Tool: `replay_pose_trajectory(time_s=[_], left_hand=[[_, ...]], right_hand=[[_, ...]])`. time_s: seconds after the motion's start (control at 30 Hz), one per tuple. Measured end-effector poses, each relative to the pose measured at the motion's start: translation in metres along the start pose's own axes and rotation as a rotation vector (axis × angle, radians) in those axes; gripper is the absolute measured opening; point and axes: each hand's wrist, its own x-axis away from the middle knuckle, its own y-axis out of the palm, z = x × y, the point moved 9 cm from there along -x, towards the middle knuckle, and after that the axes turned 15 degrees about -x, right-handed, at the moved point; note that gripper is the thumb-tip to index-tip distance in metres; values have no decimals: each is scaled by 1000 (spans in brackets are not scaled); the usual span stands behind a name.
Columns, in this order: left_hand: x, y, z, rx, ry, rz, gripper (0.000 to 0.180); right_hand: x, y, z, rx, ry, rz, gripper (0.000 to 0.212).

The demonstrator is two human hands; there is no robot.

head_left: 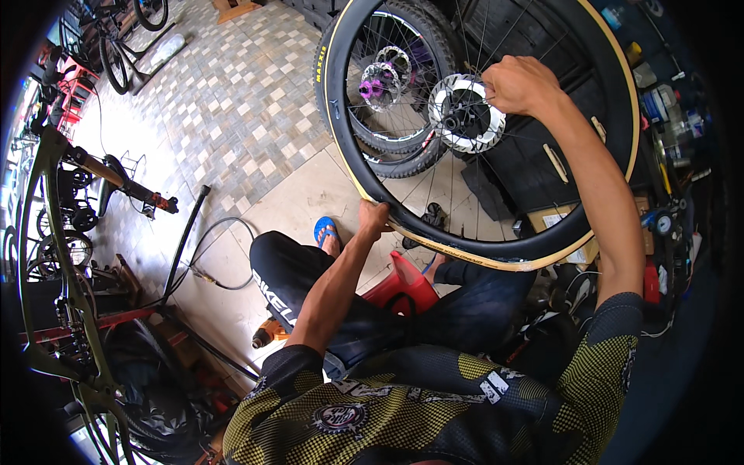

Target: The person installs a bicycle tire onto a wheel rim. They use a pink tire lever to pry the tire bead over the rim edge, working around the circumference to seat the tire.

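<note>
A bicycle wheel with a black deep rim and tan-sidewall tyre stands tilted before me, over my knees. My left hand is closed round its lower left edge, on the tyre and rim. At the hub sits a silver disc brake rotor with a black centre. My right hand is closed in a fist at the rotor's upper right edge, among the spokes; what its fingers hold, if anything, is hidden.
Behind it leans a knobbly-tyred wheel with a purple hub. A green bicycle frame stands at left. On the floor lie a looped cable and an orange power drill. Tools and bottles crowd the right side.
</note>
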Motion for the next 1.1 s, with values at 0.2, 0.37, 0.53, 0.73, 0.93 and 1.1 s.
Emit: replay_pose_trajectory(time_s=[0.2, 0.37, 0.53, 0.73, 0.93, 1.1], left_hand=[[4, -22, 13, -130, 65, 200, 50], [34, -58, 63, -402, 441, 672, 74], [50, -74, 84, -454, 520, 810, 70], [53, -92, 101, -483, 486, 785, 53], [56, -120, 131, -541, 509, 855, 46], [54, -138, 154, -653, 487, 801, 39]], right_hand=[[10, 1, 6, -26, 33, -9, 15], [17, -6, 2, -66, 73, -23, 21], [18, -6, 3, -80, 124, 29, 21], [28, -3, 1, -158, 167, 94, 17], [44, -2, 6, -234, 300, 61, 18], [47, 0, 16, -293, 366, 39, 20]])
